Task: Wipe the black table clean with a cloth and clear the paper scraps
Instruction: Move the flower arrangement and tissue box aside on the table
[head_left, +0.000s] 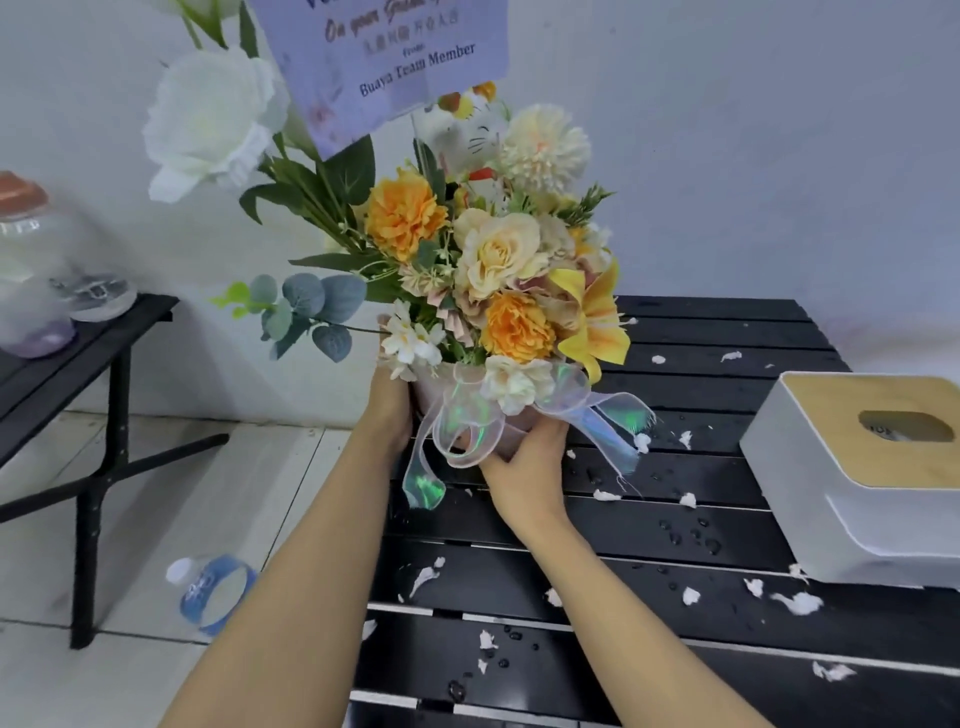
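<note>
Left hand (390, 413) and right hand (524, 470) are wrapped around a pale pot (434, 392) filled with flowers (498, 254) at the left edge of the black surface (623, 525), where paper scraps (800, 603) are scattered beside a white tissue box (852, 493).

A single view, worn on the head, looks forward and down. The black slatted surface (675, 525) fills the lower right of the frame and runs off the bottom and right edges, so the camera sits above its near side. Both forearms come in from the bottom edge and reach to the middle of the frame, where the left hand (389, 410) and right hand (524, 470) hold the pot (428, 397). That places the lens close to the work. The view faces a pale wall (753, 156) across the top. The wide angle also takes in the floor (249, 483) at lower left and a second surface (78, 353) at the left edge.
</note>
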